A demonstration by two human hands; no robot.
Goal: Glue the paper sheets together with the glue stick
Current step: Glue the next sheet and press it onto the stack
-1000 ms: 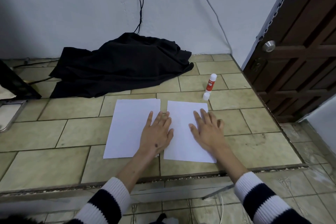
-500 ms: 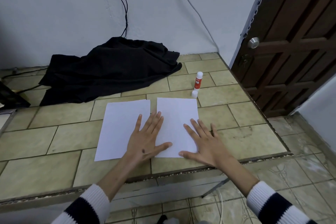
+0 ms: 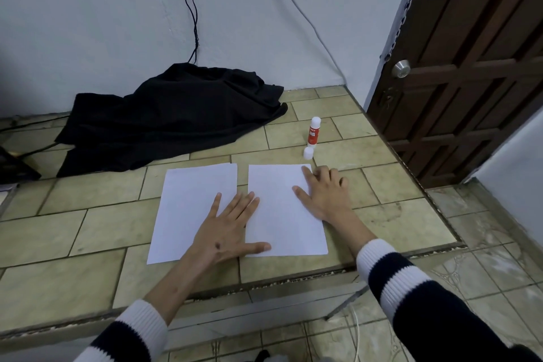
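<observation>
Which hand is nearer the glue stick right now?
The right hand. It rests at the right sheet's far right edge, just short of the glue stick. The left hand lies flat lower down, across the gap between the sheets.

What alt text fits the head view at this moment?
Two white paper sheets lie side by side on a tiled counter, the left hand flat across both, the right hand on the right sheet's edge. An uncapped glue stick stands behind, beside its cap.

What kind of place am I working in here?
Probably a plain room at home: a tiled counter against a white wall, a wooden door beside it, black cloth heaped behind the paper.
</observation>
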